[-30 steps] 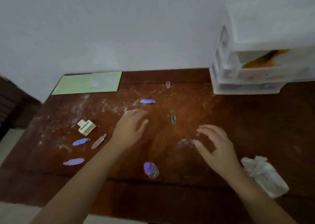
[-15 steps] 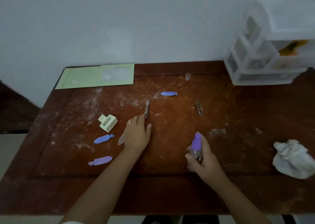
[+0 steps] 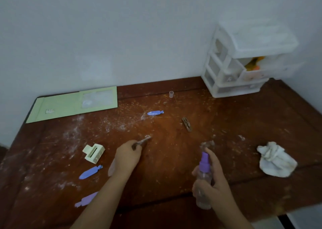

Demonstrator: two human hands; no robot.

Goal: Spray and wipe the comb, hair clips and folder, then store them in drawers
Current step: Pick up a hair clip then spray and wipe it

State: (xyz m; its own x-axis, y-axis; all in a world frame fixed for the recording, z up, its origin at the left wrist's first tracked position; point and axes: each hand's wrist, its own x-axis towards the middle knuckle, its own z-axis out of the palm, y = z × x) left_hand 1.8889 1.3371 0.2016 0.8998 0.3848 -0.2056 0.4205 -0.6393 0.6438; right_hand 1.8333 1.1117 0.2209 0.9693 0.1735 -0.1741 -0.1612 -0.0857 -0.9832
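My left hand (image 3: 128, 156) pinches one end of a dusty brown hair clip (image 3: 144, 140) just above the table's middle. My right hand (image 3: 211, 180) holds a clear spray bottle with a purple nozzle (image 3: 204, 174) upright, a finger on top of the nozzle. Blue hair clips lie at the back (image 3: 155, 113) and at the left (image 3: 90, 172); a lilac one (image 3: 86, 199) lies near the front left. A second brown clip (image 3: 187, 124) lies right of centre. A cream claw clip (image 3: 94, 153) sits left. The green folder (image 3: 73, 104) lies at the back left.
A white drawer unit (image 3: 244, 63) stands at the back right corner against the wall, one drawer showing something orange. A crumpled white cloth (image 3: 276, 159) lies at the right. A small clear cap (image 3: 171, 94) stands near the back. White dust covers the brown wooden table (image 3: 174, 159).
My right hand took the spray bottle from the front of the table and raised it upright. My left hand closed on the brown clip and lifted its end. The view shifted left.
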